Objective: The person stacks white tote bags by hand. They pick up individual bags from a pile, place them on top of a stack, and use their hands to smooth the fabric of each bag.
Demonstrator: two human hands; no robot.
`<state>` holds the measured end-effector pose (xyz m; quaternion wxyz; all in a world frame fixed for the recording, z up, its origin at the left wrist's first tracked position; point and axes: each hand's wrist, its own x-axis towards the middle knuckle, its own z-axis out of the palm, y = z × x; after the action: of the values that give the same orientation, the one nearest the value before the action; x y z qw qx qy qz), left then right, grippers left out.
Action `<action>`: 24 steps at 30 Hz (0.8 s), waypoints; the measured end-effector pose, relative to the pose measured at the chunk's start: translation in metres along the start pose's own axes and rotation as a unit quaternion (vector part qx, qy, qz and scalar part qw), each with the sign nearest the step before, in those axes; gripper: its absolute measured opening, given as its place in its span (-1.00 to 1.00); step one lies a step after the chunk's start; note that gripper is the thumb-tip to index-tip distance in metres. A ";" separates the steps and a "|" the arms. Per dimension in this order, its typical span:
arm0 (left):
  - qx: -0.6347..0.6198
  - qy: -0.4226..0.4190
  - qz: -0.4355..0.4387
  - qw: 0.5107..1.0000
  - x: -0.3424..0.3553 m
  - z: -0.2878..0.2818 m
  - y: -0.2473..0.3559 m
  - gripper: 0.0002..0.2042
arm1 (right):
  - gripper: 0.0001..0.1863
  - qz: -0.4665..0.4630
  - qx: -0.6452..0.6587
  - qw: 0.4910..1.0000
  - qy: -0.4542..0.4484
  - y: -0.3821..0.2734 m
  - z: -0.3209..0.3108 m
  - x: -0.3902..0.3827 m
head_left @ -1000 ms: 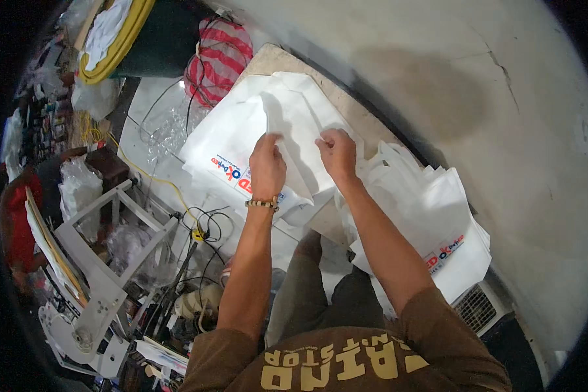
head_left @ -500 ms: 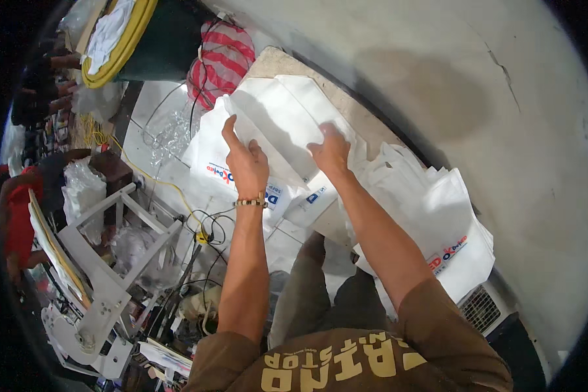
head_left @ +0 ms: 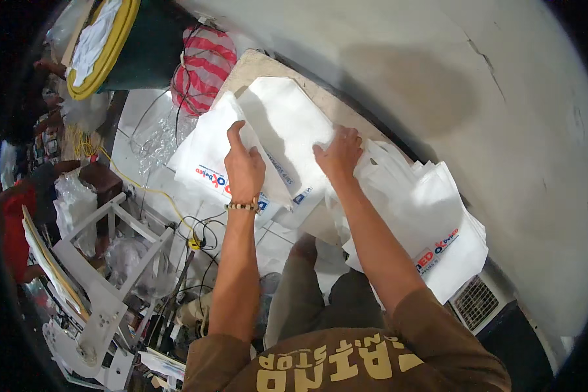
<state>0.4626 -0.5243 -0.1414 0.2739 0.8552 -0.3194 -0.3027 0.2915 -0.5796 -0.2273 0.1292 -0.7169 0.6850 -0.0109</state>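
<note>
White bags with red and blue print lie spread on a low board. My left hand (head_left: 245,170), a beaded bracelet at its wrist, rests on the left white bag (head_left: 206,147). Its index finger is stretched out, with the thumb apart from it. Beside it a second white bag (head_left: 284,117) lies with its plain side up, and blue print shows near its lower end. My right hand (head_left: 340,153) has its fingers curled round the right edge of this bag, thumb on top. What lies under both palms is hidden.
To the right, more white bags (head_left: 418,209) are heaped against the wall (head_left: 431,85). A red-and-white striped bundle (head_left: 206,62) and a dark green bin (head_left: 153,52) with a yellow rim stand behind. Cables and a grey metal frame (head_left: 104,261) crowd the left floor.
My right hand has moved right to the bag's edge, its fingers more curled. The plain bag's upper layers now lie as one shape. The whole view has shifted slightly.
</note>
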 end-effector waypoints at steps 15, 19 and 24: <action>0.026 0.100 0.135 0.985 -0.007 0.031 -0.028 -0.75 | -0.86 -0.078 0.559 0.788 -0.246 -0.031 -0.056 -0.060; 0.026 0.077 0.126 0.989 -0.002 0.016 -0.024 -0.73 | -0.69 0.027 0.491 0.864 -0.105 0.002 -0.003 -0.038; -0.041 0.031 0.059 0.997 -0.012 0.011 0.003 -0.46 | -0.50 0.034 0.183 0.982 -0.030 0.035 0.024 -0.001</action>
<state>0.4469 -0.5202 -0.1426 0.3361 0.8321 -0.3474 -0.2720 0.2613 -0.5752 -0.2569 0.2791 -0.6573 0.6913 -0.1104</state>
